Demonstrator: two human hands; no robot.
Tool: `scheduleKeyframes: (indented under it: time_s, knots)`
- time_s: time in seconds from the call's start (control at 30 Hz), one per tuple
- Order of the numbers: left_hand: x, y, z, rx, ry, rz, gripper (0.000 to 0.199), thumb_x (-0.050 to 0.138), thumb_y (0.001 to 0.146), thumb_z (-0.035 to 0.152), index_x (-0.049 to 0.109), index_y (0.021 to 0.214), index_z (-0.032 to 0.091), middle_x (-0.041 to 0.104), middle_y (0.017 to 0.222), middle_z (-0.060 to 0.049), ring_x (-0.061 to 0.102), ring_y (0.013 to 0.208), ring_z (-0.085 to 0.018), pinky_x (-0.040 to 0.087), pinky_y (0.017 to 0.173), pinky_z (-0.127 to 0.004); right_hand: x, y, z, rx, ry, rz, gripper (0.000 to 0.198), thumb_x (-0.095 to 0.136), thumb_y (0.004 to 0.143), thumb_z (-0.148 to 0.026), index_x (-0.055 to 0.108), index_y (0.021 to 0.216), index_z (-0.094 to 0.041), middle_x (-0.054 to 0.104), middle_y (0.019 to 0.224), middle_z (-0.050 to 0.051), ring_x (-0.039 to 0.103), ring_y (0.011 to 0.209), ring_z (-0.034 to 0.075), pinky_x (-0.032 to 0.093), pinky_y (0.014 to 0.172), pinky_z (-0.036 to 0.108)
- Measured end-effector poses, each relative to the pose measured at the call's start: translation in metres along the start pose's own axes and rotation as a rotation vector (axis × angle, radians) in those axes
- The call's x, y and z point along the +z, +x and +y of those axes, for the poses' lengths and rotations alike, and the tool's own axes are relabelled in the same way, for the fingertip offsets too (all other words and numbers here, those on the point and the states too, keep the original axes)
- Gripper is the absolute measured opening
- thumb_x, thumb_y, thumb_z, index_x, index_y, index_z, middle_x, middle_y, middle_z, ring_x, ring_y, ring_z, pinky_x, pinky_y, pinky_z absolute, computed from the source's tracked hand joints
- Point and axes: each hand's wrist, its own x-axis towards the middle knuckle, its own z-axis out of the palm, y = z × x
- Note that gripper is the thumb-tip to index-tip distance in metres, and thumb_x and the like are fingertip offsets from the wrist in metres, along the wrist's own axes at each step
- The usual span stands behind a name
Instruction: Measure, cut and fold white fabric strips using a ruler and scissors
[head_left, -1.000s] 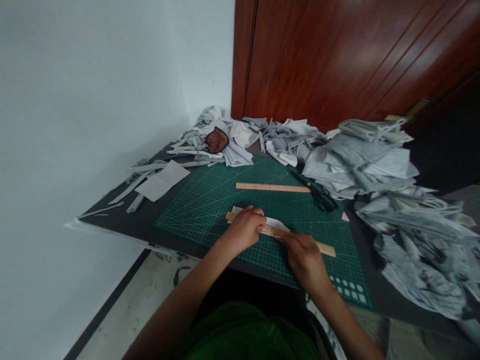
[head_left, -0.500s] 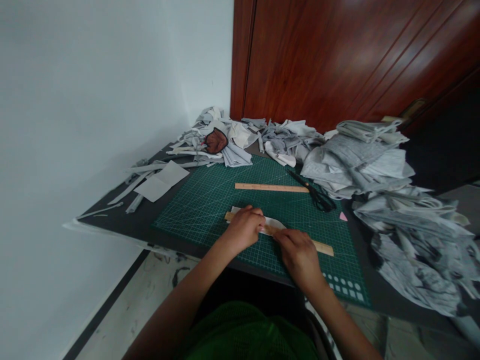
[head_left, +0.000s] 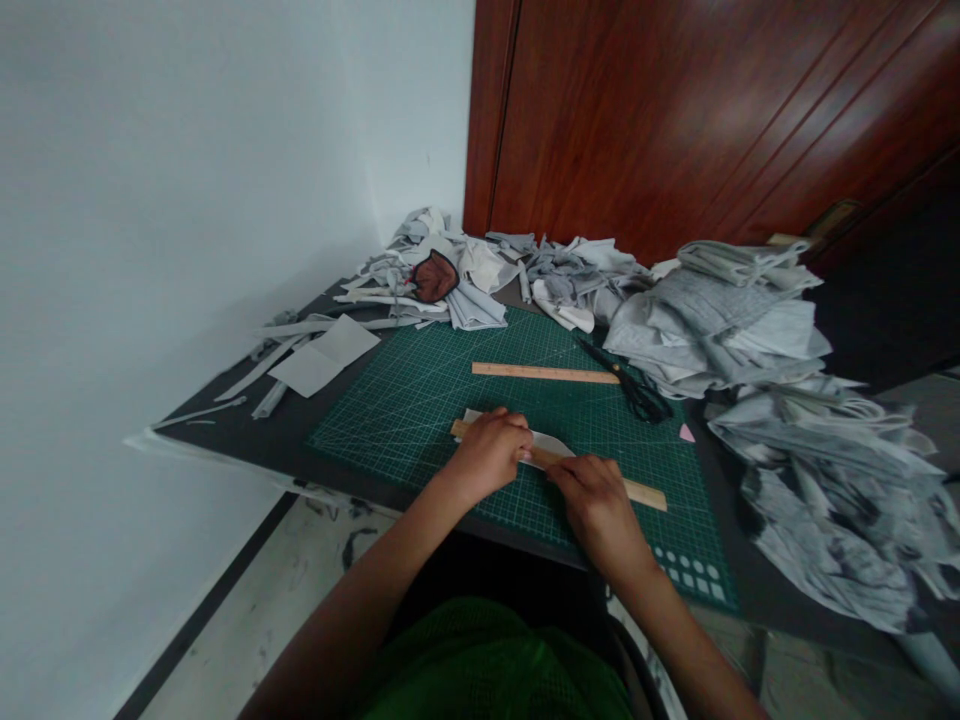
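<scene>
A small white fabric piece (head_left: 553,446) with a curved far edge lies along a wooden ruler (head_left: 646,494) on the green cutting mat (head_left: 390,400). My left hand (head_left: 489,450) is closed on the fabric at the ruler, its fingers curled and the thumb tip showing on the right. To the right, my right hand (head_left: 600,505) pinches the fabric's near edge against the ruler. The ruler's two ends stick out beyond my hands; its middle is partly covered. Exactly how the cloth sits under my fingers is hidden.
Farther back on the mat lie a second wooden ruler (head_left: 544,373) and black scissors (head_left: 637,392). A pink chalk-like triangle (head_left: 687,433) sits on the right. Grey cloth piles (head_left: 712,320) line the right side; scraps (head_left: 480,265) and a white sheet (head_left: 326,357) lie back and left.
Both hands keep their grip on the fabric and ruler, almost in the same place. The whole view has shifted slightly.
</scene>
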Motion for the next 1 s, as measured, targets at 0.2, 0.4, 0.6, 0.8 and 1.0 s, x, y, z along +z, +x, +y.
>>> scheduleKeyframes:
  time_s: [0.2, 0.4, 0.6, 0.8, 1.0]
  knots:
    - [0.001, -0.001, -0.001, -0.003, 0.004, -0.007, 0.021, 0.064, 0.089, 0.004, 0.070, 0.077, 0.020, 0.071, 0.094, -0.001, 0.058, 0.090, -0.021, 0.044, 0.082, -0.035, -0.014, -0.010, 0.009, 0.026, -0.050, -0.017, 0.030, 0.053, 0.095, 0.001, 0.075, 0.108, -0.016, 0.076, 0.100, 0.010, 0.062, 0.089, 0.028, 0.040, 0.077, 0.039]
    - [0.000, -0.001, -0.001, 0.003, 0.002, -0.009, 0.022, 0.063, 0.089, 0.004, 0.071, 0.077, 0.020, 0.071, 0.094, -0.002, 0.058, 0.088, -0.020, 0.044, 0.084, -0.035, -0.020, -0.010, 0.012, 0.031, -0.134, -0.036, 0.030, 0.055, 0.093, 0.002, 0.076, 0.103, -0.016, 0.077, 0.097, 0.009, 0.063, 0.086, 0.028, 0.042, 0.077, 0.040]
    - [0.001, -0.001, -0.001, -0.004, 0.005, -0.012, 0.021, 0.063, 0.089, 0.004, 0.071, 0.078, 0.020, 0.071, 0.093, -0.002, 0.059, 0.089, -0.021, 0.045, 0.085, -0.036, -0.010, -0.009, 0.013, 0.028, -0.038, -0.041, 0.029, 0.051, 0.095, 0.000, 0.073, 0.104, -0.016, 0.076, 0.098, 0.011, 0.064, 0.089, 0.029, 0.048, 0.081, 0.041]
    - [0.002, -0.001, -0.002, -0.007, 0.013, -0.008, 0.023, 0.061, 0.084, -0.001, 0.068, 0.076, 0.020, 0.070, 0.092, -0.001, 0.059, 0.089, -0.021, 0.045, 0.087, -0.037, 0.005, 0.003, 0.009, 0.020, 0.116, 0.004, 0.025, 0.051, 0.097, -0.005, 0.072, 0.106, -0.017, 0.074, 0.098, 0.011, 0.064, 0.090, 0.028, 0.053, 0.082, 0.042]
    - [-0.002, 0.000, 0.001, -0.008, 0.011, -0.016, 0.025, 0.059, 0.086, -0.001, 0.064, 0.071, 0.019, 0.070, 0.092, -0.002, 0.060, 0.090, -0.020, 0.046, 0.089, -0.035, 0.015, 0.018, 0.001, -0.047, 0.189, 0.045, 0.035, 0.051, 0.099, -0.004, 0.068, 0.126, -0.018, 0.075, 0.104, 0.010, 0.064, 0.092, 0.027, 0.055, 0.081, 0.040]
